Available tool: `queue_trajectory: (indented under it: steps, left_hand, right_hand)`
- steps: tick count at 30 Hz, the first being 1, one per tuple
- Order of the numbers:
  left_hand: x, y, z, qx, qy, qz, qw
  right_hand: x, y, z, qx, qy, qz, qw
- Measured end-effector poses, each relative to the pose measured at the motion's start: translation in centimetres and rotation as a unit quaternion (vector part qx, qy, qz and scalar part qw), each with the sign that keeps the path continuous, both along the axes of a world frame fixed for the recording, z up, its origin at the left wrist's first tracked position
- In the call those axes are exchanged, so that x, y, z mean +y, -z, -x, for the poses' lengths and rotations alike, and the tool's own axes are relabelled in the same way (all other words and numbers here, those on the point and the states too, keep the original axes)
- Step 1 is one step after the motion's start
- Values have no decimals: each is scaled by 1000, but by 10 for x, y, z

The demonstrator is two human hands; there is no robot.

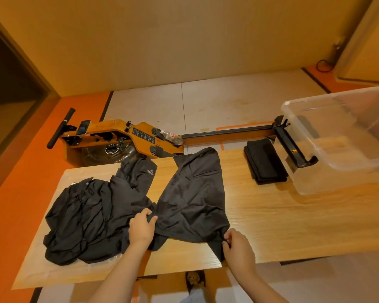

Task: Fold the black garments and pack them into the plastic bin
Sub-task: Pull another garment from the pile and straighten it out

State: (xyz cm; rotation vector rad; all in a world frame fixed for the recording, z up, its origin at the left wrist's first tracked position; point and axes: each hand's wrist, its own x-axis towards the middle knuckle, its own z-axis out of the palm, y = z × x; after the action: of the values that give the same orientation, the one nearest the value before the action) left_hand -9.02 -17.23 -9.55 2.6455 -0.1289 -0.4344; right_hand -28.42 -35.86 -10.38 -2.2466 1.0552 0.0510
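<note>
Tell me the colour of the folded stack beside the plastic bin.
Plain black. The folded stack beside the plastic bin shows best in the head view.

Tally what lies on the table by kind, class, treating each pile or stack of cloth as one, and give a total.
spread black garment: 1
crumpled black pile: 1 (garments inside cannot be counted)
folded black stack: 1
clear plastic bin: 1
Total: 4

The plastic bin runs off the right edge. Both forearms are cut by the bottom edge. Some fingertips of the left hand and right hand are buried in the black garment. The white print on the crumpled pile is too small to read.
</note>
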Motion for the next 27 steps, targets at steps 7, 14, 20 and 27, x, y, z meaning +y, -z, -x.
queue_trajectory:
  steps: [7,14,20,27]
  left_hand:
    - [1,-51,-22,-6,-82,238,968]
    - [-23,-141,-53,-40,-125,379,916]
    - [-29,-217,-57,-127,-129,443,878]
    - [-34,-297,-36,-166,-110,528,825]
  right_hand:
    - [-62,-44,-18,-219,89,-44,971]
    - [-123,-138,-59,-343,99,0,934]
    - [-151,-220,-75,-420,62,68,903]
    - [-174,-284,-79,-469,25,175,866]
